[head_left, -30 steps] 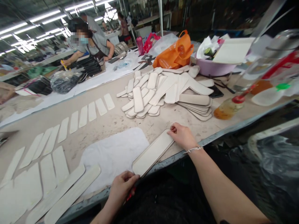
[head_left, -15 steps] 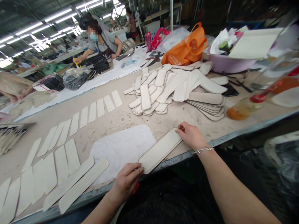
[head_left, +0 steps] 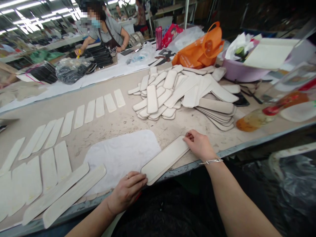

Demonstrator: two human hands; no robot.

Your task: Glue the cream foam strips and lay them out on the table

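Observation:
A long cream strip with rounded corners (head_left: pixel 165 159) spans between my two hands at the table's front edge. Its near left end is pinched by my left hand (head_left: pixel 128 191), fingers closed over the corner. At the far right end, my right hand (head_left: pixel 198 143) grips the other corner between thumb and fingers. To the left, a white cloth or sheet (head_left: pixel 123 154) lies flat beside the strip. Two similar long strips (head_left: pixel 74 196) overlap the sheet's left side. Beyond my hands rises a loose pile of cream pieces (head_left: pixel 158 95), with a neater stack (head_left: pixel 217 105) at its right.
Rows of pale strips (head_left: pixel 80 117) lie across the left of the table (head_left: pixel 111 126). An orange bag (head_left: pixel 199 49), a purple basin (head_left: pixel 243 70) and a bottle of amber liquid (head_left: pixel 254 121) stand at the right. Across the table a masked co-worker (head_left: pixel 106 33) bends over black pieces.
The view has shifted slightly, so the table's left contents sit further left. Both hands keep hold of the same strip, with little change in their grip.

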